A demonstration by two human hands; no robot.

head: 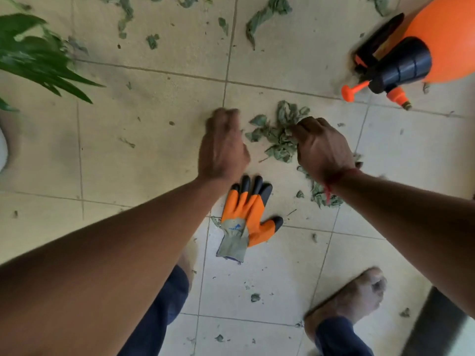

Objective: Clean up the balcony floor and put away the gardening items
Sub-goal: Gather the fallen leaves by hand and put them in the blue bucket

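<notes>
A pile of wilted green leaves (279,132) lies on the tiled floor between my hands. My right hand (321,147) has its fingers curled into the pile's right side and grips leaves. My left hand (223,145) hovers just left of the pile, blurred, fingers bent downward, with nothing visible in it. An orange and black gardening glove (246,214) lies flat on the tiles just below my hands. An orange pressure sprayer (416,52) with a black pump head lies on its side at the top right. More leaf scraps (267,14) are scattered along the top.
Long green plant leaves (38,57) reach in from the upper left. My bare foot (352,299) stands at the lower right, with dark blue trouser legs below. Another clump of leaves (321,194) lies under my right wrist. A dark edge crosses the bottom right corner.
</notes>
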